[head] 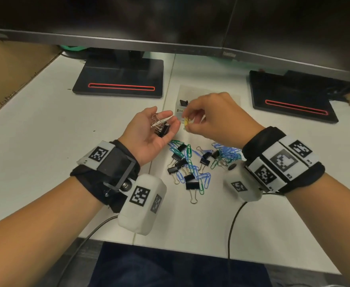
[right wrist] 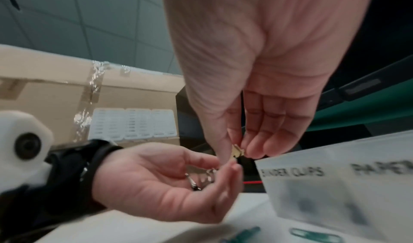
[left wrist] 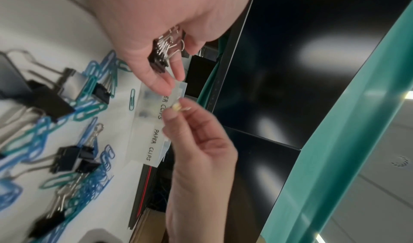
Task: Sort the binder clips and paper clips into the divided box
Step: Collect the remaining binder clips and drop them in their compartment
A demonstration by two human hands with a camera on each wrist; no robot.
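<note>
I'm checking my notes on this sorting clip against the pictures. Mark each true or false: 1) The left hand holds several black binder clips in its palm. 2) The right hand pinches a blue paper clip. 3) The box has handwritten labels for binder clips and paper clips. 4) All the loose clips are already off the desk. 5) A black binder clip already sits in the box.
1) True: the left hand cups a bunch of black binder clips.
2) False: the right hand pinches a small yellow clip.
3) True: the divided box reads BINDER CLIPS and PAPER CLIPS.
4) False: a mixed pile of clips lies on the desk.
5) True: a black clip in the box.
</note>
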